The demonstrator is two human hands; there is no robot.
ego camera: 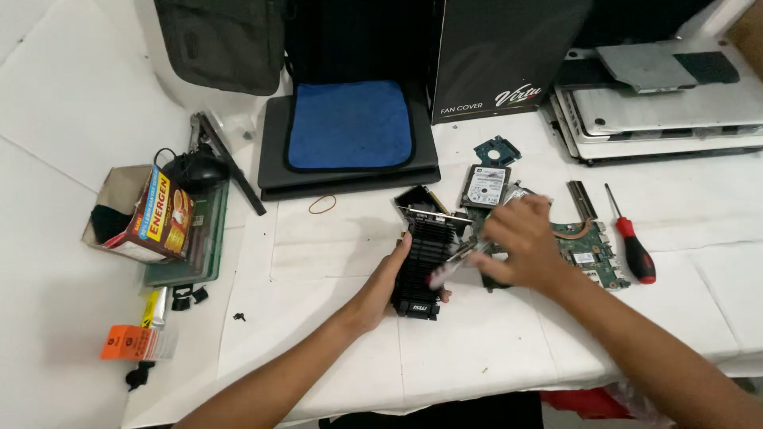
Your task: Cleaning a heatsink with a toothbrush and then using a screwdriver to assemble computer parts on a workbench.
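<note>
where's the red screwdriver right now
In the head view, the red screwdriver lies on the white table, far right, just beyond the green circuit board beside the right hand.

Black finned card, blue cloth w/ black edging, red/black screwdriver, green board, white surface, orange pack.
</note>
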